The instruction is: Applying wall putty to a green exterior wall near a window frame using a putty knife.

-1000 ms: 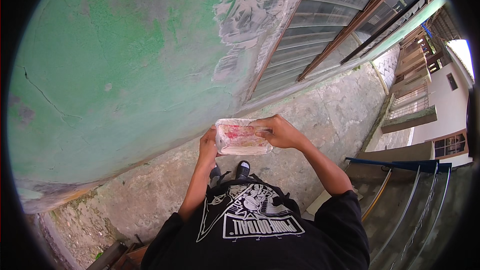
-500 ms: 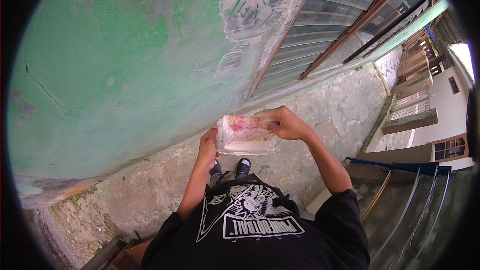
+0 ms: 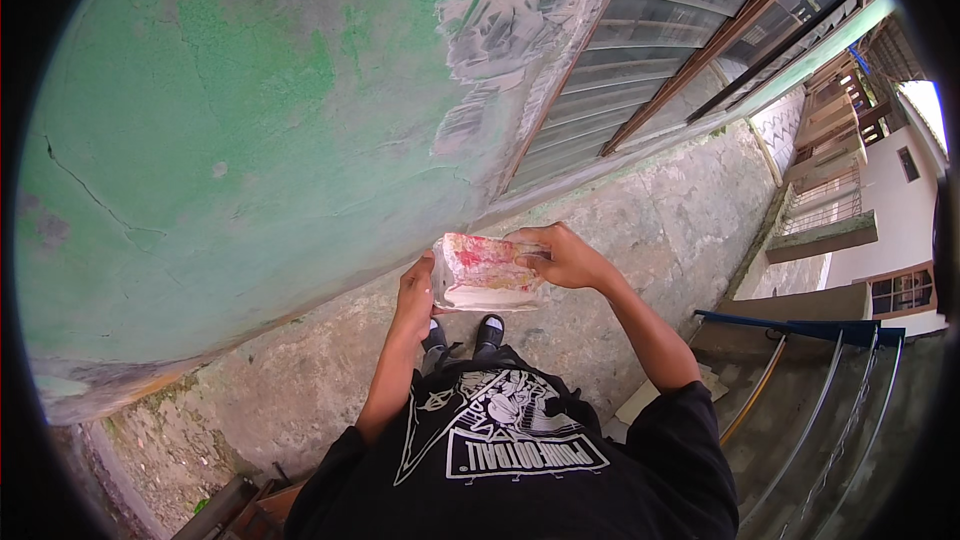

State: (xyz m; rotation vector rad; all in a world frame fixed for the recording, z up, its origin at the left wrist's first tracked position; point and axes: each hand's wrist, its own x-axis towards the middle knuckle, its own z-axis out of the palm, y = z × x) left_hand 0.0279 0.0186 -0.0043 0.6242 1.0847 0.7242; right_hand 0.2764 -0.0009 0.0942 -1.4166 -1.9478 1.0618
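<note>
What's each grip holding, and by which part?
Left grip: white tray, by its left end. Right grip: red-stained flat piece, by its right end.

The left hand (image 3: 415,290) is at the left edge of the tray (image 3: 490,298); the spreader (image 3: 482,258) lies over its far part, the right hand (image 3: 568,258) at the spreader's right end. Louvred window (image 3: 640,55) right of wall (image 3: 220,200).

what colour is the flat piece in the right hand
The flat piece is whitish, blotched with red-pink and dull yellow; best seen in the head view.
</note>
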